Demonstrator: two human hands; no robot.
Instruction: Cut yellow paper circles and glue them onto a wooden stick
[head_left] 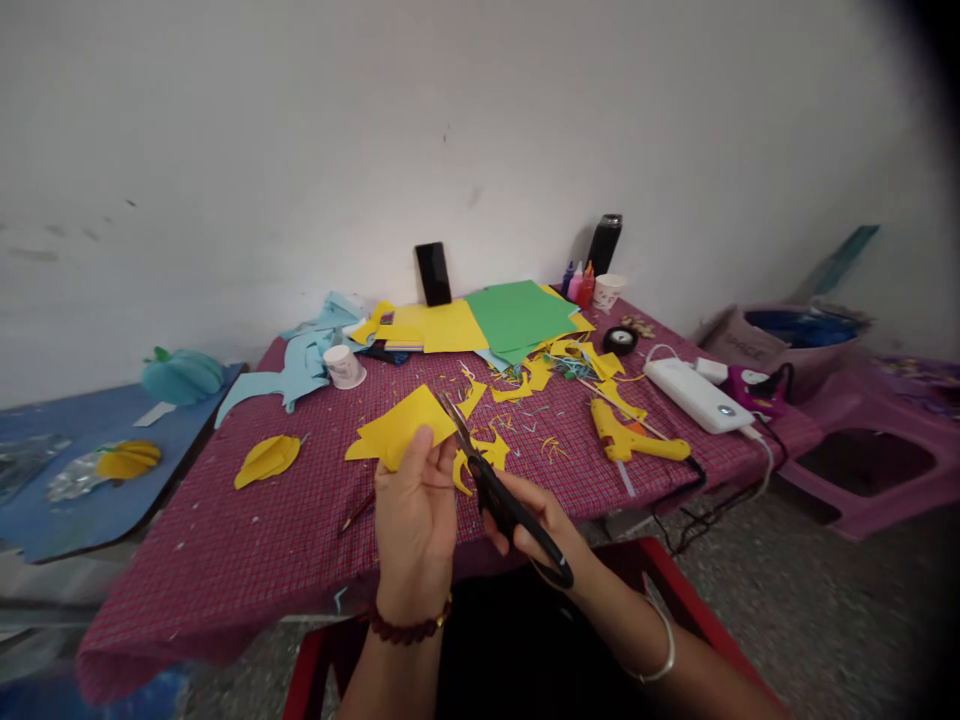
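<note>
My left hand (417,500) pinches a piece of yellow paper (397,425) above the middle of the table. The thumb lies on top and the other fingers are beneath. My right hand (536,525) is wrapped round the handles of black-handled scissors (495,490). Their blades point up and away, at the right edge of the yellow paper; whether they bite into it I cannot tell. Yellow paper offcuts (487,455) lie behind and below the scissors. To the left rests a small stack of yellow cut pieces (268,460), and a pencil (356,512) lies near my left wrist.
On the checked tablecloth (247,560) stand a paper cup (343,367), green paper (521,315), a yellow glue gun (630,435), a white power bank (697,395) and black tape (619,340). A phone (433,273) leans on the wall. Cables hang at the right edge.
</note>
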